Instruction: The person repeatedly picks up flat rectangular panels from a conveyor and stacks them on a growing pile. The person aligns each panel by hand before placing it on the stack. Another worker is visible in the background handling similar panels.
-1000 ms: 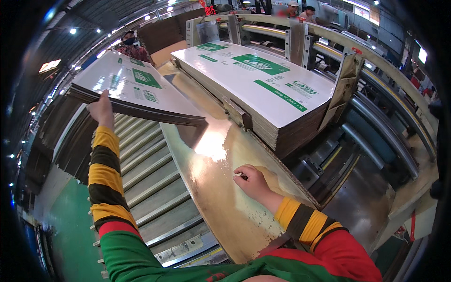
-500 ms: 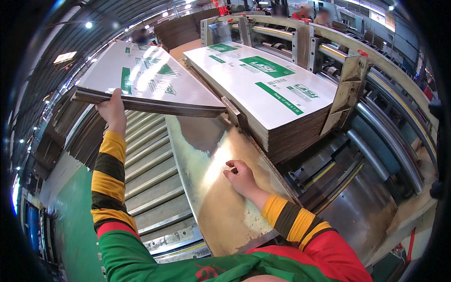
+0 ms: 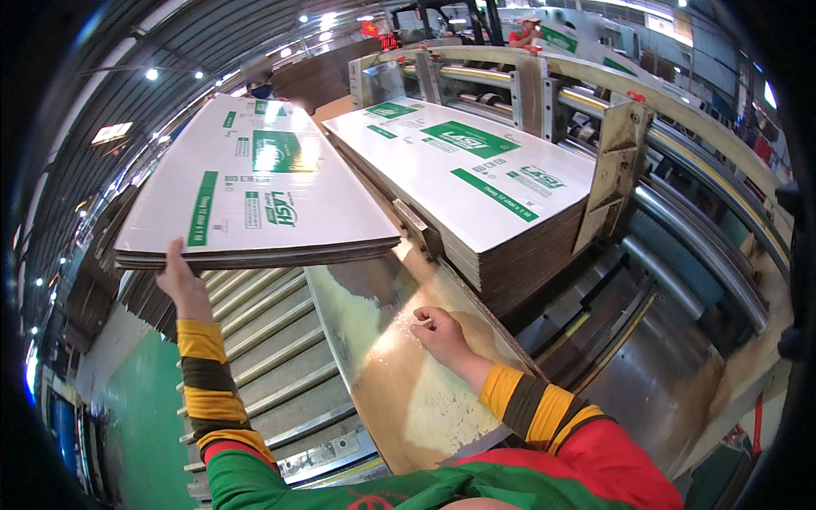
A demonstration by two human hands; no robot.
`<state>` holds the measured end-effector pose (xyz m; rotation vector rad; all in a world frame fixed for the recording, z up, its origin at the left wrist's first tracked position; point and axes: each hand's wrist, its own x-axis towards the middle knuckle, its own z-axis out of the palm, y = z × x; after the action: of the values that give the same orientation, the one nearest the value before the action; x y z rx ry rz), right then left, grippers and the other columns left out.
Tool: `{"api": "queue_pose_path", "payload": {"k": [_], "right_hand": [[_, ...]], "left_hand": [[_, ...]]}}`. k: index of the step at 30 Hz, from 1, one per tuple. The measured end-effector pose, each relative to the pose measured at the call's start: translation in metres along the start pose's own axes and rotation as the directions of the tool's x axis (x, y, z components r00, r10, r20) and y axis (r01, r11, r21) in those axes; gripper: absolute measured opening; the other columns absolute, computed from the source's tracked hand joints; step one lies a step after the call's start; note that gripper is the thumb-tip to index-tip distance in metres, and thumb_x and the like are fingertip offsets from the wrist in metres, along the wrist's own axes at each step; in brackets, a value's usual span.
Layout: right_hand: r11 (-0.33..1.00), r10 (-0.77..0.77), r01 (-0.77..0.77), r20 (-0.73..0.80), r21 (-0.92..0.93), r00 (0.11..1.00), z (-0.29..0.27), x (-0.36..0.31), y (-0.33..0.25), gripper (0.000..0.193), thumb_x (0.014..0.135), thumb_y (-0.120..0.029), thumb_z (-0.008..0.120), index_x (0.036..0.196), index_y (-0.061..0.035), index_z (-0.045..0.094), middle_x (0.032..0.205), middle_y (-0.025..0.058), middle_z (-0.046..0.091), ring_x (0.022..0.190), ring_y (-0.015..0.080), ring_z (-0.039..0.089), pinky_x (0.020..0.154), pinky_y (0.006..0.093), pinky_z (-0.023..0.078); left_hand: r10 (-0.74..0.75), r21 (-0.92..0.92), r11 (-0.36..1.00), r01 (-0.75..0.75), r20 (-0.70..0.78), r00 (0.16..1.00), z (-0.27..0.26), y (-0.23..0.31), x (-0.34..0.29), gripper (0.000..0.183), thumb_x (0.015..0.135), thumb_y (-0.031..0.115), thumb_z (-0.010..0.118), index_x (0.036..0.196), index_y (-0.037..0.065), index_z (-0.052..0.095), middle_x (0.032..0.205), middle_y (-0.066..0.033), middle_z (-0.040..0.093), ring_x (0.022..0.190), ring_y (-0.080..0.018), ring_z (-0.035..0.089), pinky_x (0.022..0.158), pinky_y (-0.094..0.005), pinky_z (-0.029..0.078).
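Note:
My left hand (image 3: 183,279) grips the near left corner of a thin stack of white-and-green printed cardboard sheets (image 3: 327,208), thumb on top and the fingers hidden beneath. The sheets lie tilted, partly over the roller conveyor. Beside them on the right, a taller stack of the same cardboard sheets (image 3: 544,223) sits in the machine's feed, its brown edges facing me. Over the worn metal plate (image 3: 382,382), my right hand (image 3: 446,337) hovers with its fingers curled in and nothing visible in them.
A roller conveyor (image 3: 285,353) runs along the left, with more brown cardboard (image 3: 140,302) beyond it. An upright metal guide (image 3: 605,187) and large rollers (image 3: 701,246) stand on the right. Past the held sheets is a person (image 3: 259,85); another (image 3: 525,32) is at the far right.
The near edge of the held sheets has come down and toward me, turning more of the printed face into view. My left hand has lowered with it. My right hand has hardly moved.

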<state>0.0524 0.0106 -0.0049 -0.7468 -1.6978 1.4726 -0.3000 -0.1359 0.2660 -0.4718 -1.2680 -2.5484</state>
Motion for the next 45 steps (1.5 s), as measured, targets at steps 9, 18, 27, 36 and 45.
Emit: {"api": "queue_pose_path", "payload": {"k": [9, 18, 27, 36, 45], "right_hand": [[0.996, 0.01, -0.008, 0.028, -0.091, 1.0, 0.001, 0.001, 0.003, 0.039, 0.081, -0.018, 0.073, 0.116, -0.0052, 0.063, 0.11, 0.0076, 0.061, 0.082, 0.0136, 0.061, 0.078, 0.0282, 0.051], [0.925, 0.319, -0.276, 0.138, -0.261, 0.938, 0.029, 0.055, -0.022, 0.073, 0.076, -0.039, 0.076, 0.136, -0.0123, 0.045, 0.125, 0.0134, 0.058, 0.112, 0.029, 0.057, 0.094, 0.0443, 0.048], [0.249, 0.72, -0.526, 0.208, 0.813, 0.662, 0.083, 0.118, -0.037, 0.066, 0.084, -0.048, 0.066, 0.133, -0.0092, 0.044, 0.125, 0.0109, 0.054, 0.11, 0.0328, 0.055, 0.101, 0.0618, 0.038], [0.031, 0.604, -0.407, 0.307, 0.913, 0.736, 0.08, 0.119, -0.048, 0.076, 0.091, -0.052, 0.056, 0.148, -0.0107, 0.026, 0.151, 0.0176, 0.031, 0.139, 0.0393, 0.03, 0.11, 0.0676, 0.022], [-0.107, 0.607, -0.492, 0.449, 0.864, 0.656, 0.08, 0.108, -0.079, 0.068, 0.099, -0.051, 0.039, 0.148, -0.0068, 0.024, 0.149, 0.0199, 0.031, 0.131, 0.0418, 0.039, 0.104, 0.0634, 0.037]], "left_hand": [[0.204, 0.255, 0.919, -0.301, 0.345, 0.916, 0.071, 0.043, -0.003, 0.04, 0.073, -0.004, 0.072, 0.11, -0.004, 0.057, 0.099, -0.0098, 0.063, 0.087, -0.0179, 0.063, 0.079, -0.0283, 0.051], [0.351, 0.651, 0.598, -0.467, 0.311, 0.883, 0.079, 0.012, -0.047, 0.104, 0.068, 0.031, 0.075, 0.139, -0.02, 0.019, 0.132, -0.0314, 0.047, 0.123, -0.0392, 0.05, 0.108, -0.0385, 0.036], [0.706, 0.641, 0.218, -0.736, 0.417, 0.573, 0.122, 0.074, 0.008, 0.089, 0.074, 0.039, 0.071, 0.144, -0.001, 0.033, 0.146, -0.0237, 0.04, 0.133, -0.0356, 0.042, 0.11, -0.0387, 0.034], [0.626, 0.408, -0.205, -0.889, 0.754, 0.202, 0.262, 0.084, -0.037, 0.06, 0.077, 0.051, 0.064, 0.123, 0.013, 0.06, 0.12, -0.0178, 0.062, 0.117, -0.0346, 0.055, 0.1, -0.0417, 0.043], [0.638, 0.385, -0.073, -0.92, 0.727, 0.253, 0.308, 0.07, -0.119, 0.038, 0.078, 0.027, 0.064, 0.11, 0.007, 0.061, 0.109, -0.018, 0.063, 0.102, -0.0381, 0.061, 0.087, -0.0446, 0.049]]}}
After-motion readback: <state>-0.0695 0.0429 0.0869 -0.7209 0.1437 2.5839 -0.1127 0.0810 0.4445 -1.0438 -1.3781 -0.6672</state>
